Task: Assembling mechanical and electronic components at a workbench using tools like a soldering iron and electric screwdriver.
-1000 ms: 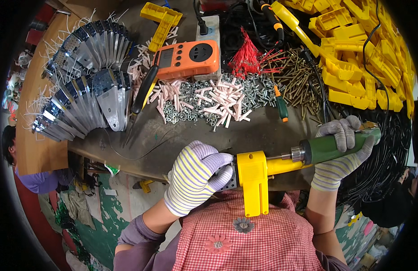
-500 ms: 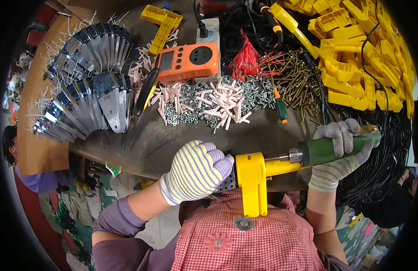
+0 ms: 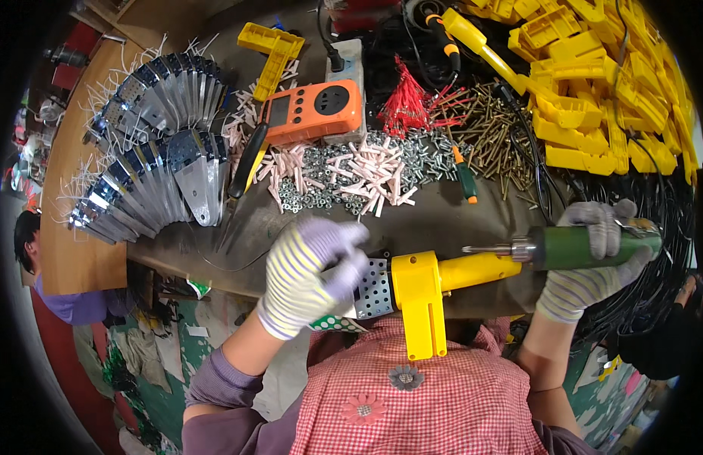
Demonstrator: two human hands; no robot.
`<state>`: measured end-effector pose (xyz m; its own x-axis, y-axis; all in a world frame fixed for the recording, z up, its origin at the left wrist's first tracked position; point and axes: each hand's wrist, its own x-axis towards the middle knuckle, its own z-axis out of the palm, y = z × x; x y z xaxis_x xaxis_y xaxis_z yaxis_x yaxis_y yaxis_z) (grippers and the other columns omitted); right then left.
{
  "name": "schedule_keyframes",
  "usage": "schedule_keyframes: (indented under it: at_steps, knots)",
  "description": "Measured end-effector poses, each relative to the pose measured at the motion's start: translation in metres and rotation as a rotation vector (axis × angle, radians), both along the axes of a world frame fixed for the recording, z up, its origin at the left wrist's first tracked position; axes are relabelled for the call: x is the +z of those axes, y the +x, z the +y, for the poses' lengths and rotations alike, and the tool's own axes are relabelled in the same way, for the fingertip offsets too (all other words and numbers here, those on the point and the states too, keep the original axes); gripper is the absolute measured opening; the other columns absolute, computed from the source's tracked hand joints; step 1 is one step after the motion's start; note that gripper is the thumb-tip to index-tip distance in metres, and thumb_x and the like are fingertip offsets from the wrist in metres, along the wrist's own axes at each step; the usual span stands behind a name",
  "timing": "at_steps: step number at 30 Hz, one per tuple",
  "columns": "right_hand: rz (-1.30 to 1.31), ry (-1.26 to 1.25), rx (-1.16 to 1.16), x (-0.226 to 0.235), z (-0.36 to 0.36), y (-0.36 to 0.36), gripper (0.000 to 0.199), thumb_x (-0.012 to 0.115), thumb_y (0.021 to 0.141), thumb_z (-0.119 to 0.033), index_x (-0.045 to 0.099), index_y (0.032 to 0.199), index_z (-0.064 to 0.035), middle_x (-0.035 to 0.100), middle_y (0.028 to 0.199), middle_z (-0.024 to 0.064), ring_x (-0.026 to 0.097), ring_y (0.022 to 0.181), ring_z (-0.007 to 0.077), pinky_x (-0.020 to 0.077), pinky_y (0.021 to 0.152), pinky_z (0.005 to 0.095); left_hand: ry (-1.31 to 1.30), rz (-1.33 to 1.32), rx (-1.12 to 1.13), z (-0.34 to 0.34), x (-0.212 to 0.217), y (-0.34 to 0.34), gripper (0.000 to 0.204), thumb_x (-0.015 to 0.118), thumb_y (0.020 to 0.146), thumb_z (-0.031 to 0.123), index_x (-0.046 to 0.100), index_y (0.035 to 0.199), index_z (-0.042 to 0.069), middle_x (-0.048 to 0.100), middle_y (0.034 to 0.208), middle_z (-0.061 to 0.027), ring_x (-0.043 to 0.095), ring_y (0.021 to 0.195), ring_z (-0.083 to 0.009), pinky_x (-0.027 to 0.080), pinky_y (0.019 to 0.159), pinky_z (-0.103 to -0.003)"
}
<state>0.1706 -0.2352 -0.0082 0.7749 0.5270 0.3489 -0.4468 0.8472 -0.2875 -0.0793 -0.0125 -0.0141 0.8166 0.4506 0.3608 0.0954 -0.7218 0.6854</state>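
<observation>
- Nearest me, my left hand, in a striped glove, is curled shut with its fingertips pinching the perforated metal plate at the yellow plastic part, at six o'clock on the bench edge.
- At three o'clock, my right hand is wrapped fully around the green power screwdriver; its bit points toward nine o'clock, just above the yellow part.
- Farther off, toward twelve, I see pink wall plugs mixed with nuts, then an orange meter.
- At ten o'clock lies a fan of metal brackets.
</observation>
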Motion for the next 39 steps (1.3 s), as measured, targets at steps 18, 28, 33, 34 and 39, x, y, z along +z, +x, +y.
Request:
schedule_keyframes:
  at_steps: [18, 28, 33, 34, 39]
  knots:
    - [0.163, -0.114, -0.03, -0.02, -0.026, -0.033, 0.051, 0.069, 0.091, -0.049, 0.058, 0.117, -0.0062, 0.042, 0.064, -0.0074, 0.044, 0.066, 0.0063, 0.0394, 0.093, 0.0308, 0.645, 0.34, -0.292, 0.066, -0.004, 0.037, 0.011, 0.071, 0.082, 0.013, 0.068, 0.089, 0.006, 0.065, 0.083, -0.0114, 0.063, 0.077, -0.0316, 0.051, 0.073, -0.043]
    - [0.13, -0.053, 0.031, -0.023, -0.011, -0.037, 0.048, 0.066, 0.093, -0.049, 0.059, 0.112, -0.0057, 0.036, 0.059, -0.0075, 0.035, 0.052, 0.0072, 0.0418, 0.088, 0.0307, 0.474, 0.123, -0.146, 0.049, -0.009, 0.016, 0.022, 0.074, 0.074, 0.003, 0.071, 0.096, 0.006, 0.065, 0.083, -0.0101, 0.062, 0.077, -0.0297, 0.05, 0.071, -0.042]
    - [0.088, -0.062, 0.047, -0.022, -0.007, -0.042, 0.049, 0.066, 0.093, -0.05, 0.058, 0.112, -0.0051, 0.037, 0.06, -0.0075, 0.036, 0.053, 0.0069, 0.0418, 0.09, 0.0311, 0.659, 0.423, -0.201, 0.042, 0.004, 0.02, 0.021, 0.071, 0.078, 0.018, 0.073, 0.096, 0.007, 0.067, 0.088, -0.0107, 0.063, 0.086, -0.0308, 0.052, 0.075, -0.043]
    - [0.126, -0.065, 0.025, -0.022, -0.007, -0.043, 0.049, 0.066, 0.093, -0.049, 0.058, 0.113, -0.0049, 0.036, 0.059, -0.0075, 0.035, 0.053, 0.0068, 0.0417, 0.09, 0.0311, 0.657, 0.422, -0.2, 0.041, 0.005, 0.023, 0.021, 0.071, 0.078, 0.018, 0.073, 0.096, 0.007, 0.067, 0.088, -0.0107, 0.063, 0.086, -0.0308, 0.052, 0.075, -0.043]
    - [0.13, -0.051, 0.056, -0.021, -0.008, -0.043, 0.048, 0.066, 0.093, -0.048, 0.059, 0.114, -0.0046, 0.033, 0.06, -0.0074, 0.034, 0.053, 0.0066, 0.0414, 0.092, 0.0312, 0.79, 0.489, -0.232, 0.041, 0.01, 0.038, 0.014, 0.067, 0.079, 0.019, 0.069, 0.085, 0.007, 0.064, 0.083, -0.0097, 0.064, 0.083, -0.0281, 0.052, 0.072, -0.042]
